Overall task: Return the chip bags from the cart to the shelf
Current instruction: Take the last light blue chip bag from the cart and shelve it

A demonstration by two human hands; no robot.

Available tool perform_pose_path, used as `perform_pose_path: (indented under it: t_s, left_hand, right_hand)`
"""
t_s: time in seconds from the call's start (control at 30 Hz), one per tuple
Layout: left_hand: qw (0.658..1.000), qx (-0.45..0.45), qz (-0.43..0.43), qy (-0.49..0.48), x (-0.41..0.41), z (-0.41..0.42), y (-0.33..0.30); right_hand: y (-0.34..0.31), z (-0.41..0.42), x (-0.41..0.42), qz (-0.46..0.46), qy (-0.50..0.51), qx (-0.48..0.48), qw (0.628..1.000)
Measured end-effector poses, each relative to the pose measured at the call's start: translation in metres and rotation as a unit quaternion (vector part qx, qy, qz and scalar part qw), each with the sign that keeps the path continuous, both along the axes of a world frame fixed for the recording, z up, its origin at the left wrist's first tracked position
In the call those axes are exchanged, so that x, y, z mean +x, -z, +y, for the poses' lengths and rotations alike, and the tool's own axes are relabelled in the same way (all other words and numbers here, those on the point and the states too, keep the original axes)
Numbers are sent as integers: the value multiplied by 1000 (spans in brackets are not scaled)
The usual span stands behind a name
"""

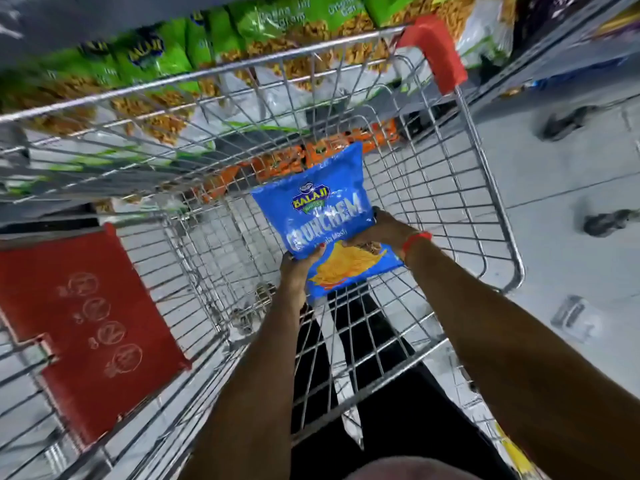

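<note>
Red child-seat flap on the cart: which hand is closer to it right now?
Left. The left hand grips the blue chip bag at its lower-left edge, on the red flap's side. The right hand holds the bag's right edge, farther away.

We see a red plastic flap (83, 327) at the lower left, stamped with a column of round pictograms, and a red corner guard (431, 53) at the upper right. Beyond the wire, green snack packets (194, 46) stand in a blurred row across the top, their lower halves clear and showing yellow-brown pieces. Below them runs a band of orange packets (277, 161), seen through the mesh. The pale tiled floor (568, 174) fills the right side, with two dark smudges on it and a small clear wrapper (573, 315) lying flat. Black trousers (391, 382) show through the wire near the bottom centre.
</note>
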State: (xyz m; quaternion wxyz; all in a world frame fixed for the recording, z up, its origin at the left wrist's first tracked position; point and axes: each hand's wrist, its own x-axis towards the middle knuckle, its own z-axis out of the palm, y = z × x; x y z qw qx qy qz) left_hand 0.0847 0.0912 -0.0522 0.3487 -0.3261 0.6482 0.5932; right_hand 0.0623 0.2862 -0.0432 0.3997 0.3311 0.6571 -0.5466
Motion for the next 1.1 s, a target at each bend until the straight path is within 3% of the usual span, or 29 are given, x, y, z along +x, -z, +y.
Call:
perform_pose_path:
  t_s: [0.07,0.17,0.33,0.67,0.83,1.1]
  left_hand:
    - [999,49,-15,15,-4,0,-25]
    - [998,44,-40,12,-10,-2,-57]
    - [999,40,8,-5,-18,-12,-99]
    - [969,51,242,18,-66,-3,-245]
    - [935,59,349,32,-98,-1,-328]
    - [830,84,551,36,-108,17,-480]
  right_hand:
    - [-28,-4,-13,0,-20,-31,999]
    - [-61,-1,-11,22,-22,-60,998]
    - [-112,1,-12,62,1,-87,994]
    - [-261,-1,-18,254,80,-88,960]
    - [-349,-3,-19,356,145,-77,920]
    - [-482,7,-28,493,191,-52,848]
